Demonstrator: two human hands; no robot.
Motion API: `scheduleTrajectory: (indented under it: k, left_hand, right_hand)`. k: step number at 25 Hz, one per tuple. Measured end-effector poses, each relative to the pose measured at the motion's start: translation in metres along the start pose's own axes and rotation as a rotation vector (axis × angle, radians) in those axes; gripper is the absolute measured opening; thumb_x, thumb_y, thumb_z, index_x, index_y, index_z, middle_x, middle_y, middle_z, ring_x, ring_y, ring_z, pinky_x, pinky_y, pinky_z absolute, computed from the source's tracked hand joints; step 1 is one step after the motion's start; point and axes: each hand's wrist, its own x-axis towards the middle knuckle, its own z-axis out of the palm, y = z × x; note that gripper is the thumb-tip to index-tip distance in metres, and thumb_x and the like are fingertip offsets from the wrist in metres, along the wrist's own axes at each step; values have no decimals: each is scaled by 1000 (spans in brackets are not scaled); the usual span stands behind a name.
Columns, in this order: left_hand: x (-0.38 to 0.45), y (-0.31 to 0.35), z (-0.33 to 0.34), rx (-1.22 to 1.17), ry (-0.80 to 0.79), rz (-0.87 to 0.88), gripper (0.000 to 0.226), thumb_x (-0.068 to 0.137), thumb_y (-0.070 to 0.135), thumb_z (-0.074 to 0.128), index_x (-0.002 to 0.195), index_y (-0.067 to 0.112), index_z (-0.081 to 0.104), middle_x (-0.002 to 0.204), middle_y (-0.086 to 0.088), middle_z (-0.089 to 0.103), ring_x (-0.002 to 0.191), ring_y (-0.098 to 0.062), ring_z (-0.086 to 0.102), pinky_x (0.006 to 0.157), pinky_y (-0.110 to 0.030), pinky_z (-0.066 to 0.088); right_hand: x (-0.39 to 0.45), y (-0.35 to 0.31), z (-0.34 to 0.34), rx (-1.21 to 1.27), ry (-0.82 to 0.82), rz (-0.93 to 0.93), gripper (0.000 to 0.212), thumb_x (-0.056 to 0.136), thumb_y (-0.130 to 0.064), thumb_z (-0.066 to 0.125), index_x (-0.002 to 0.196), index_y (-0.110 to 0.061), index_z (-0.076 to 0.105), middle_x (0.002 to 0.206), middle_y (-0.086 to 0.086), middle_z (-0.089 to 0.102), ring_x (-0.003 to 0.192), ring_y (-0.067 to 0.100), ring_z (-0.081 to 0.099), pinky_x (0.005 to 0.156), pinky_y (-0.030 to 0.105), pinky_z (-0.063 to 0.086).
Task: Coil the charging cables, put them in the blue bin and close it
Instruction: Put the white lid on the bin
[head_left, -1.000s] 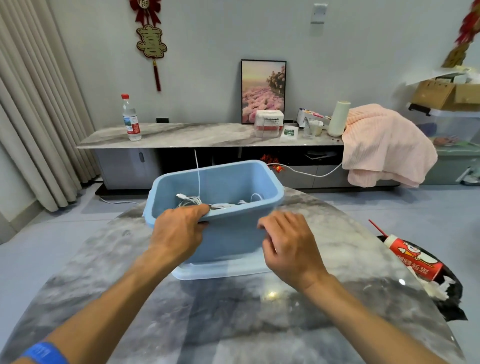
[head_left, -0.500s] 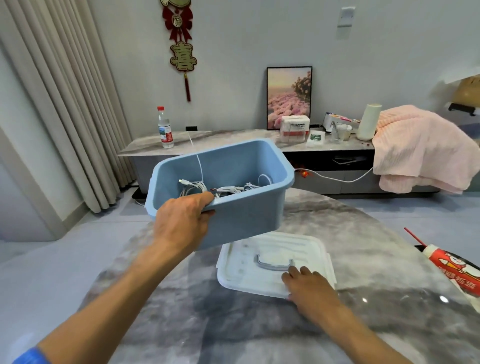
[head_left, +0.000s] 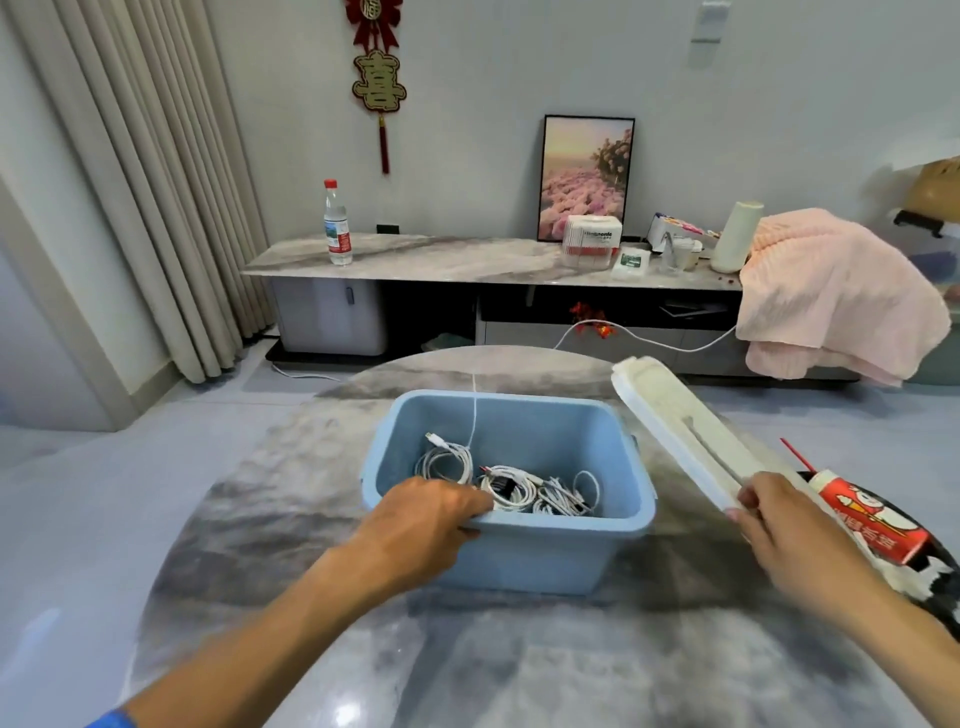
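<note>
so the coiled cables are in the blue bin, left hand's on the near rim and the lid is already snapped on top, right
Not quite: the lid is not on the blue bin. The head view shows the right hand holding it tilted in the air to the bin's right, with the bin open. The rest stands: the coiled cables lie inside and the left hand grips the near rim.

A round grey marbled surface (head_left: 311, 519) carries the open blue bin (head_left: 519, 556), with a red carton (head_left: 867, 519) near its right edge.
</note>
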Motion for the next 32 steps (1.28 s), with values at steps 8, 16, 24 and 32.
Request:
scheduleTrajectory:
  k: [8, 16, 24, 32]
  left_hand:
    - [75, -18, -13, -177, 30, -527, 28, 85, 38, 62, 81, 10, 62, 82, -3, 65, 78, -24, 59, 65, -32, 44]
    - [104, -6, 22, 561, -282, -165, 35, 88, 31, 68, 117, 11, 60, 115, -9, 60, 110, -29, 53, 86, -37, 43]
    - [101, 11, -3, 615, -38, -232, 29, 89, 8, 57, 117, 12, 51, 111, -9, 64, 102, -30, 63, 71, -35, 42]
    - [43, -16, -34, -530, 209, -551, 20, 83, 13, 58, 91, 25, 72, 87, 4, 75, 79, -16, 68, 81, -33, 56]
  right_hand:
    - [10, -102, -15, 266, 118, -95, 18, 96, -29, 55, 90, -20, 42, 90, -1, 51, 80, 26, 49, 66, 40, 42]
    - [8, -86, -2, 240, 66, -81, 18, 96, -30, 56, 89, -23, 41, 93, -3, 50, 86, 24, 49, 71, 40, 42]
    - [5, -85, -11, 245, 93, -93, 17, 95, -29, 56, 91, -21, 42, 94, -1, 50, 87, 24, 48, 73, 41, 43]
    - [-4, -73, -37, 84, 19, -426, 16, 90, -46, 50, 91, -32, 42, 91, -17, 47, 85, 14, 45, 71, 33, 36]
